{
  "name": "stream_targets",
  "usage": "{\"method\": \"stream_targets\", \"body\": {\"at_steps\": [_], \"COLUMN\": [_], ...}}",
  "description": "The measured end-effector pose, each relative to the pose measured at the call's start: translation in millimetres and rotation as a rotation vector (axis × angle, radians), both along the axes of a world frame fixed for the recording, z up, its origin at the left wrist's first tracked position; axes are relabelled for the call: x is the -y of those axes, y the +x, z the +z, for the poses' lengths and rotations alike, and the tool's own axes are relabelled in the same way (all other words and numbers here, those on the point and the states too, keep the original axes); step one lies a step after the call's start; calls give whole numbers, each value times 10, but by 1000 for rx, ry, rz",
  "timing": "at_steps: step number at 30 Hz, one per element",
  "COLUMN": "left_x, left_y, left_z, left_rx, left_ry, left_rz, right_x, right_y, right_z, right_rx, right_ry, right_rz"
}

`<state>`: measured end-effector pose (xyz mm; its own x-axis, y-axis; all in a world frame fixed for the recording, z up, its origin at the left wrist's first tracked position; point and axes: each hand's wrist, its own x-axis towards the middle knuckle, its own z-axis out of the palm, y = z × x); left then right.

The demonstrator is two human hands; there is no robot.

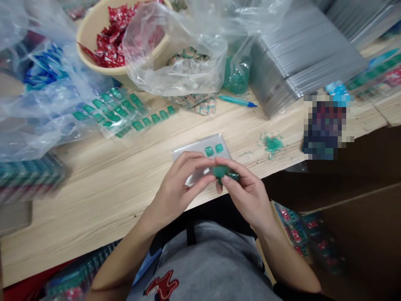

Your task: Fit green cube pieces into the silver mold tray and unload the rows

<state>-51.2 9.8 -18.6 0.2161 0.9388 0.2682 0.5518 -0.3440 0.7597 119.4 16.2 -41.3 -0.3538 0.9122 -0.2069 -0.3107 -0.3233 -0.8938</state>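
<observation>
Above the table's front edge, my right hand [249,192] grips small translucent green plastic pieces [220,170] between thumb and fingers. A darker, glossy green part shows by that thumb. From the other side, my left hand [175,188] closes thumb and fingertips at the left end of the same pieces. Their exact shape is partly hidden by my fingers. Just behind and partly under my hands lies a flat grey tray [194,145]. Two green squares [214,149] rest at its far right corner.
Green scraps [273,143] lie to the right, near a blurred-out dark object [324,129]. Behind are green pieces in rows [115,109], a blue pen [237,101], a tub [84,54] of red packets, a plastic bag [150,79] and stacked grey trays [307,50]. A cardboard box [360,209] stands lower right.
</observation>
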Motion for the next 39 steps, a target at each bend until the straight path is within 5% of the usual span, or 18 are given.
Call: {"method": "stream_targets", "body": {"at_steps": [8, 13, 24, 28, 31, 35, 39], "left_x": [172, 162, 15, 89, 107, -121, -406], "left_y": [3, -5, -99, -105, -194, -344, -367], "left_z": [-38, -28, -9, -50, -144, -373, -537], "left_rx": [155, 72, 49, 195, 335, 106, -178], "left_ry": [94, 97, 6, -19, -110, -3, 125], "left_rz": [40, 25, -95, -18, 158, 270, 93], "right_x": [70, 57, -45, -50, -31, 0, 13], "right_y": [-100, -111, -9, 15, 77, 173, 201], "right_z": [87, 133, 197, 134, 25, -84, -83], "right_rx": [-24, 61, 374, 335, 348, 378, 380], "right_ry": [-29, -7, 411, 360, 209, 99, 102], "right_rz": [41, 85, 319, 359, 337, 244, 190]}}
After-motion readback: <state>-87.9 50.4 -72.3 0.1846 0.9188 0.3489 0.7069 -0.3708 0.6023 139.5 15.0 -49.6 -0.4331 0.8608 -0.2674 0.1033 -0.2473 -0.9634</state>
